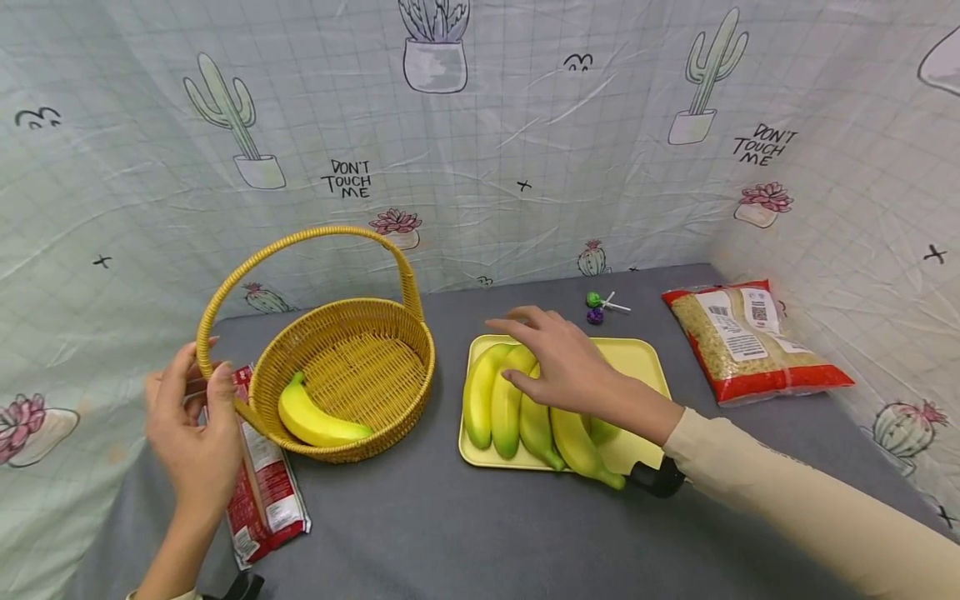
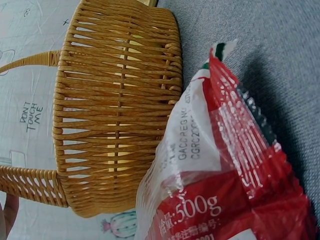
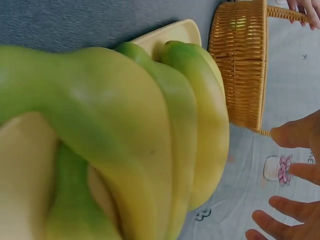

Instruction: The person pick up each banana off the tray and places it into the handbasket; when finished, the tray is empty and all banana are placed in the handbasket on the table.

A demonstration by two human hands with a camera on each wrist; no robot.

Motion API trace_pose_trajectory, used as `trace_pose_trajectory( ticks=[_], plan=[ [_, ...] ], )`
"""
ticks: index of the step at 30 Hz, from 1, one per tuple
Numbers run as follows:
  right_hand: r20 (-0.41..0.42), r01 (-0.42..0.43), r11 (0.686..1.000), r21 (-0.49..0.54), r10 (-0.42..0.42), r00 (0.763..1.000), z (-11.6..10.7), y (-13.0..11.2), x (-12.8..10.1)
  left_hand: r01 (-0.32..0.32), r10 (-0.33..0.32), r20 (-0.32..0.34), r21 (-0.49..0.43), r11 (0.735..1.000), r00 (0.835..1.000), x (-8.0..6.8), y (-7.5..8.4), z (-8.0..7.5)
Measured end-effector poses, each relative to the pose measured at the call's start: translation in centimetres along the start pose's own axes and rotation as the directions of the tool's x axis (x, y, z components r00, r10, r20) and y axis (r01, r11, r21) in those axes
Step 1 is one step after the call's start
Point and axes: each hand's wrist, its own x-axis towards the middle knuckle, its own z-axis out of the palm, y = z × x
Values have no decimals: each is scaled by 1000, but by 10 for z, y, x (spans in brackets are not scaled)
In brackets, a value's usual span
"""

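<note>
A yellow wicker basket [image 1: 378, 358] stands on the left with one banana [image 1: 315, 423] lying inside it. My left hand [image 1: 191, 433] holds the side of its tall arched handle [image 1: 300, 239] between thumb and fingers. On the right, a pale yellow tray [image 1: 647, 367] bears several green-tipped bananas [image 1: 477, 404] laid side by side. Over that tray hovers my right hand [image 1: 566, 358], holding nothing. In the right wrist view its fingers [image 3: 290, 207] spread apart beyond the bananas. Part of the tray and fruit is hidden under the right hand and forearm.
A red and white packet [image 1: 281, 500] lies to the left, partly behind the basket and left hand. Two lollipops [image 1: 595, 315] lie behind the tray. At the far right is a red-edged clear bag of small pale pieces [image 1: 750, 342]. Patterned cloth walls surround the grey tabletop [image 1: 390, 533].
</note>
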Motion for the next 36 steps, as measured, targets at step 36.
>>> trace_pose_trajectory(
  ticks=[36],
  plan=[
    [-109,-271,959,-80,262,959,14,55,-71,50,-57,96,69,996,994,3,2,-13]
  ],
)
